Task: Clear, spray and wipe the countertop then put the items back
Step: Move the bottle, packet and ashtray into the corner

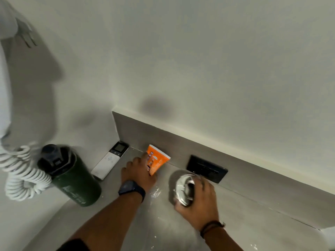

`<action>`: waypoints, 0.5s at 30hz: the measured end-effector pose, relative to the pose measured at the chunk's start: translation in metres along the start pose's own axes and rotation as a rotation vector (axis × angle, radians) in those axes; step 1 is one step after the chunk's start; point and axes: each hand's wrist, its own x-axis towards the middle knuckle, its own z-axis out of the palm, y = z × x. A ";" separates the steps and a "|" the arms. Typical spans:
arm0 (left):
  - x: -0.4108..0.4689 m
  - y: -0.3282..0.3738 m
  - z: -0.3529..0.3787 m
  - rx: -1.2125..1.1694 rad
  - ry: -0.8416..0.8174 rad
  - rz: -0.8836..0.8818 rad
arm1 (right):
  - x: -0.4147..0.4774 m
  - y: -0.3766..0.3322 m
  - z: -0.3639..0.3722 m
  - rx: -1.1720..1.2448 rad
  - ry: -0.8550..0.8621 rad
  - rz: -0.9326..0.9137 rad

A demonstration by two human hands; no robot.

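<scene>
Orange tube in closed left hand on countertop

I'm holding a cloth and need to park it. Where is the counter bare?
Bare: the near stretch of countertop right of the right hand, below the black outlet. Crowded: the back-left corner, with green bottle, remote, orange tube and left hand.

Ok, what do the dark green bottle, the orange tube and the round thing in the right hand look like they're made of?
The bottle looks like painted metal with a matte green coat and a black plastic-looking lid. The tube looks like soft glossy plastic with a flat crimped end. The round thing under the right hand is shiny and silvery, likely metal or foil; blur leaves it open.
</scene>
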 end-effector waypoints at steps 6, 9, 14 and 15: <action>0.049 -0.056 -0.036 0.096 0.015 -0.104 | 0.041 -0.074 0.067 0.118 -0.270 -0.088; 0.061 -0.071 -0.036 0.152 -0.020 -0.082 | 0.055 -0.089 0.098 0.059 -0.380 -0.124; 0.074 -0.087 -0.035 0.305 -0.002 -0.036 | 0.067 -0.100 0.131 0.100 -0.418 -0.178; 0.075 -0.089 -0.035 0.316 -0.004 -0.038 | 0.069 -0.102 0.136 0.104 -0.420 -0.192</action>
